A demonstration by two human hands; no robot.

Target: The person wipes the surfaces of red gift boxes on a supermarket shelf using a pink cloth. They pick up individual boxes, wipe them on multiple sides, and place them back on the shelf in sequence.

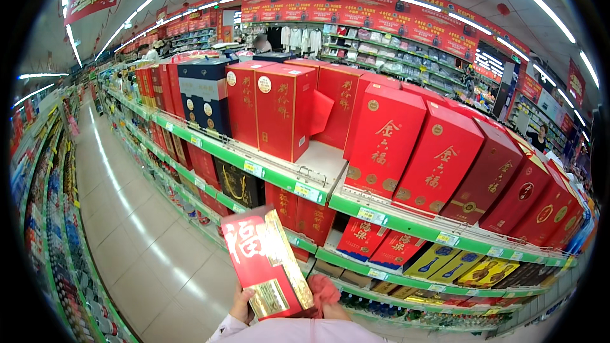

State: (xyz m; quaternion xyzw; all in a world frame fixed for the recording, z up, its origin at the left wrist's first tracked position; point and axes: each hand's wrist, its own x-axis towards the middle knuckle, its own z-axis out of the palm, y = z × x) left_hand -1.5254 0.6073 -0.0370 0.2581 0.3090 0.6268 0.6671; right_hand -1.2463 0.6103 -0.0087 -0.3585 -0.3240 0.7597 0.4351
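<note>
A tall red and gold gift box (267, 265) with a large white character on its front is held upright and tilted, low in front of me. My left hand (241, 305) grips its lower left edge, with the thumb on the front face. By its lower right side, my right hand (334, 310) is closed on a bunched red cloth (325, 291), which hides most of its fingers. The cloth lies against or very near the box's gold side; I cannot tell whether they touch.
Ahead, a green-edged shelf (279, 174) carries red boxes (276, 114) and a dark blue box (202, 95). A gap on it shows bare shelf (318, 160). Lower tiers hold more boxes and a black bag (236, 184). A tiled aisle (143, 235) runs left, beside another stocked shelf (57, 241).
</note>
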